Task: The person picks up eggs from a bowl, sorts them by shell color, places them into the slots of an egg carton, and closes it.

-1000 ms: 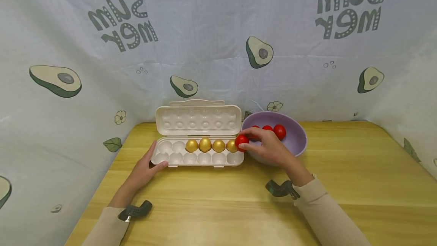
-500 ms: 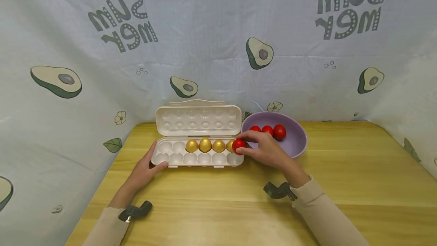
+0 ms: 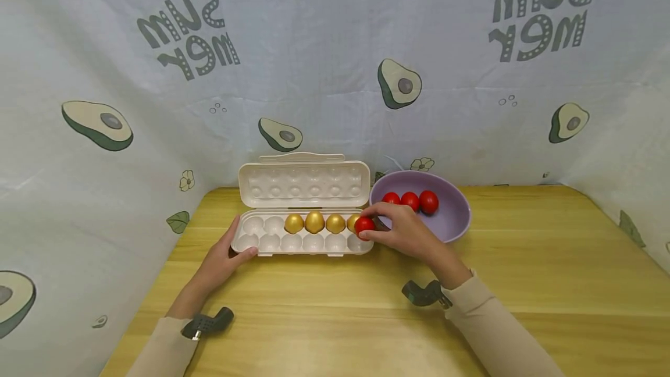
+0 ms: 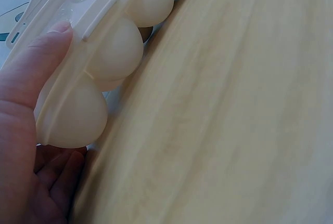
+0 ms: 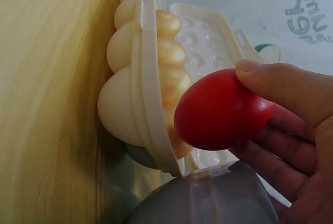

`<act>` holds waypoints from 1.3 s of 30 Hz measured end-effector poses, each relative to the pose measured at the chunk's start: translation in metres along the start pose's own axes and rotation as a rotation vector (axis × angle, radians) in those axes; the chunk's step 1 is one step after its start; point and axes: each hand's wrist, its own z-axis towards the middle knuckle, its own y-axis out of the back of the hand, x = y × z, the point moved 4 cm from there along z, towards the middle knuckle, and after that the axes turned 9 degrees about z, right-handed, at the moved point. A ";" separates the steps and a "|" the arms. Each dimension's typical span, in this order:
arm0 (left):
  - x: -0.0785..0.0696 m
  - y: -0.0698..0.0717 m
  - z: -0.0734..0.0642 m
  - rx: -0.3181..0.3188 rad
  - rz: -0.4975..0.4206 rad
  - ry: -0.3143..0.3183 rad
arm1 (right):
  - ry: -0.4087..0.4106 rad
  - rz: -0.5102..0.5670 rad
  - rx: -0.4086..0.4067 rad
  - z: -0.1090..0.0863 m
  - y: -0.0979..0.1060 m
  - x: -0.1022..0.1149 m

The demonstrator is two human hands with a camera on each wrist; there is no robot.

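In the head view a cream egg carton (image 3: pixel 269 242) lies with its lid (image 3: pixel 306 186) raised. Several gold eggs (image 3: pixel 314 223) sit in its back row, towards the right. My left hand (image 3: pixel 220 260) grips the carton's left end, the thumb (image 4: pixel 39 60) over the rim and the fingers by the outer wall. Between thumb and fingers of my right hand (image 3: pixel 408 230) is a red egg (image 5: pixel 221 110). It is held above the carton's right end, partly covering the rightmost gold egg. The front row of cups looks bare, though its right end is partly covered.
A purple bowl (image 3: pixel 454 217) touches or nearly touches the carton's right side. Three red eggs (image 3: pixel 429 202) show in it. Both stand near the back edge of the wooden table (image 3: pixel 324 313). A patterned cloth (image 3: pixel 324 92) hangs behind and at the sides.
My right hand has carried the red egg left and slightly down, from beside the bowl to over the carton's right end. The left hand has stayed on the carton.
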 end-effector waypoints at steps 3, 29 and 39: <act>0.000 0.000 0.000 -0.004 -0.002 -0.004 | 0.003 -0.005 0.005 0.000 -0.002 -0.001; 0.001 -0.001 0.000 -0.007 -0.007 -0.008 | 0.008 0.000 0.111 -0.001 -0.012 -0.001; 0.001 -0.001 0.000 -0.008 0.004 -0.010 | 0.014 -0.005 0.130 -0.001 -0.014 -0.003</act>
